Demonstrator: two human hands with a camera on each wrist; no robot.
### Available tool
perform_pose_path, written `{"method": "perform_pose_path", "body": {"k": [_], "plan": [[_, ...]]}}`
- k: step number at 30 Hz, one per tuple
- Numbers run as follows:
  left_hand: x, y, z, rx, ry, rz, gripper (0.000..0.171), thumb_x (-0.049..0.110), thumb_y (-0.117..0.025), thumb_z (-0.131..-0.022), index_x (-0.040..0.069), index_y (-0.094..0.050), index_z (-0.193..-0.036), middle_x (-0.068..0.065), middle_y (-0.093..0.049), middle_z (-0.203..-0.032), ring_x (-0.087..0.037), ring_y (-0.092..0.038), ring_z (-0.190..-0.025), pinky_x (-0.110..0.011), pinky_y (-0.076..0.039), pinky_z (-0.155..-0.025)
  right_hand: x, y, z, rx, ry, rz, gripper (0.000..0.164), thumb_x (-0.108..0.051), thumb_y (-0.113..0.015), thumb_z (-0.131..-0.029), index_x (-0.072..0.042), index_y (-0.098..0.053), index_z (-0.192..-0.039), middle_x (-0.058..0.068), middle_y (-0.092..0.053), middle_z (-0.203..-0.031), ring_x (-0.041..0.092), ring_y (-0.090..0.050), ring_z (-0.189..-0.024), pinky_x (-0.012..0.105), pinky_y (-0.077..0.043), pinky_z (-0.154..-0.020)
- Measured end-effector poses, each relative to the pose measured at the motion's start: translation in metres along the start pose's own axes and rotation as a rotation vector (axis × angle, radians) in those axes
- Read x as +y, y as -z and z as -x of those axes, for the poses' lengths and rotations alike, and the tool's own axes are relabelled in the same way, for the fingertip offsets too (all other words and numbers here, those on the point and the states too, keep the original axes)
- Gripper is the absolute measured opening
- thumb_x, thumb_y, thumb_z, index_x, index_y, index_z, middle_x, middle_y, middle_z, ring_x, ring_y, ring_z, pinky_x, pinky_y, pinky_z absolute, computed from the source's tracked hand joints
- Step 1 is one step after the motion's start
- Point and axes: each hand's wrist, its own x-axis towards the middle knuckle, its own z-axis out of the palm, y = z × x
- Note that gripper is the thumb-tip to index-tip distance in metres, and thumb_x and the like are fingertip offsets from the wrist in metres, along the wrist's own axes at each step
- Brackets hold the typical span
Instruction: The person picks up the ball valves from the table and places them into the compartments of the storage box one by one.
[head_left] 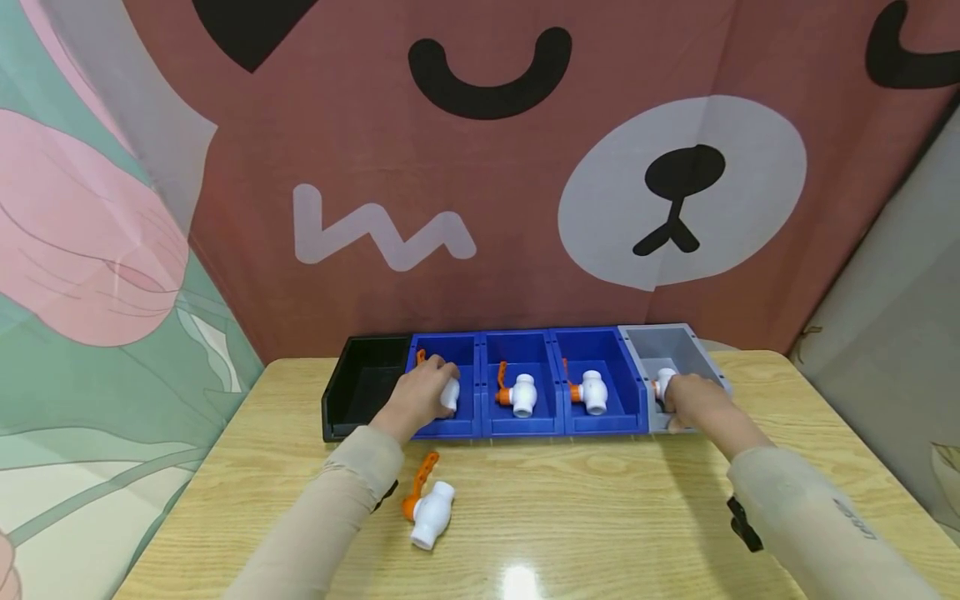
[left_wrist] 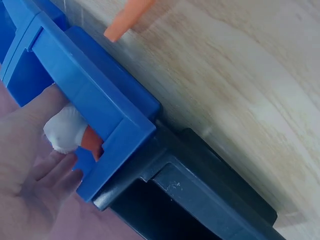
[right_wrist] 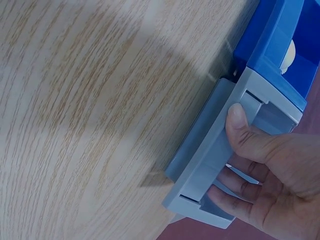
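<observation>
In the head view my left hand (head_left: 422,392) reaches into the leftmost blue bin (head_left: 467,354). Its thumb and fingers grip the white body of a ball valve (left_wrist: 65,129) with an orange handle, partly hidden by the hand. At the right end, my right hand (head_left: 701,400) is at the grey bin (right_wrist: 212,152). The right thumb (right_wrist: 237,116) presses on the bin's front wall while the fingers curl inside it. Beside that hand, a white ball valve (head_left: 663,381) lies in the grey bin, partly covered in the head view.
Two more blue bins hold one white ball valve each, the middle valve (head_left: 523,396) and the right valve (head_left: 594,392). A black bin (head_left: 367,375) forms the row's left end. Another ball valve (head_left: 433,515) lies on the wooden table (head_left: 570,517), near my left sleeve. A printed curtain (head_left: 517,208) hangs behind.
</observation>
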Motion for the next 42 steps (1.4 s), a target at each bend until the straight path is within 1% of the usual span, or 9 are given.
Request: {"method": "perform_pose_path", "body": {"k": [8, 15, 23, 26, 31, 34, 38, 42], "plan": [[0.0, -0.005, -0.006, -0.035, 0.013, -0.018, 0.047, 0.018, -0.089, -0.075, 0.011, -0.066, -0.115, -0.013, -0.059, -0.11, -0.029, -0.06, -0.097, -0.045, -0.053, -0.087, -0.001, 0.001, 0.001, -0.002, -0.004, -0.013, 0.028, -0.012, -0.09, -0.069, -0.003, -0.065, -0.076, 0.003, -0.06, -0.074, 0.022, -0.055, -0.069, 0.042, -0.05, -0.065], [-0.001, -0.009, -0.013, -0.093, 0.054, -0.031, 0.047, 0.022, -0.088, -0.076, 0.013, -0.066, -0.116, -0.012, -0.06, -0.111, -0.028, -0.059, -0.098, -0.044, -0.051, -0.09, -0.001, 0.001, 0.001, -0.007, -0.009, -0.021, 0.028, -0.012, -0.09, -0.068, -0.003, -0.065, -0.077, 0.003, -0.061, -0.075, 0.022, -0.055, -0.07, 0.042, -0.05, -0.066], [0.0, -0.006, -0.019, -0.116, 0.061, -0.032, 0.046, 0.021, -0.09, -0.074, 0.012, -0.068, -0.114, -0.013, -0.061, -0.107, -0.029, -0.06, -0.095, -0.045, -0.052, -0.087, -0.001, 0.002, 0.0, -0.027, -0.021, -0.019, 0.027, -0.014, -0.089, -0.07, 0.0, -0.067, -0.081, 0.004, -0.063, -0.077, 0.022, -0.055, -0.07, 0.042, -0.05, -0.068], [0.001, -0.006, -0.02, -0.136, 0.066, -0.033, 0.046, 0.022, -0.089, -0.074, 0.012, -0.068, -0.114, -0.013, -0.061, -0.107, -0.029, -0.06, -0.095, -0.044, -0.051, -0.087, -0.001, 0.002, 0.0, -0.027, -0.018, -0.022, 0.027, -0.014, -0.089, -0.07, -0.001, -0.068, -0.081, 0.004, -0.063, -0.077, 0.021, -0.055, -0.071, 0.042, -0.051, -0.068], [0.003, -0.006, -0.022, -0.157, 0.074, -0.037, 0.047, 0.023, -0.089, -0.075, 0.012, -0.068, -0.115, -0.012, -0.061, -0.107, -0.028, -0.06, -0.094, -0.044, -0.051, -0.087, -0.001, 0.001, 0.0, -0.021, -0.013, -0.027, 0.026, -0.013, -0.089, -0.07, -0.002, -0.067, -0.079, 0.002, -0.061, -0.076, 0.021, -0.053, -0.07, 0.042, -0.05, -0.067], [0.003, -0.006, -0.022, -0.164, 0.076, -0.029, 0.047, 0.022, -0.089, -0.075, 0.012, -0.068, -0.117, -0.012, -0.061, -0.108, -0.027, -0.059, -0.093, -0.043, -0.052, -0.086, 0.0, -0.001, 0.0, -0.011, -0.008, -0.021, 0.026, -0.013, -0.089, -0.069, -0.004, -0.066, -0.075, 0.001, -0.06, -0.074, 0.02, -0.052, -0.068, 0.041, -0.049, -0.064], [0.0, -0.009, -0.022, -0.182, 0.084, -0.007, 0.049, 0.022, -0.088, -0.076, 0.012, -0.068, -0.119, -0.012, -0.061, -0.11, -0.025, -0.059, -0.092, -0.042, -0.052, -0.086, 0.0, -0.002, 0.001, 0.005, 0.0, -0.016, 0.029, -0.013, -0.09, -0.067, -0.007, -0.062, -0.07, 0.001, -0.057, -0.071, 0.02, -0.05, -0.066, 0.04, -0.047, -0.061], [-0.002, -0.011, -0.023, -0.192, 0.09, 0.006, 0.049, 0.023, -0.088, -0.076, 0.012, -0.068, -0.119, -0.012, -0.061, -0.111, -0.026, -0.059, -0.094, -0.042, -0.051, -0.088, 0.0, -0.002, 0.001, 0.017, -0.002, -0.024, 0.031, -0.013, -0.091, -0.066, -0.008, -0.06, -0.068, 0.001, -0.055, -0.071, 0.021, -0.049, -0.066, 0.04, -0.046, -0.061]]}}
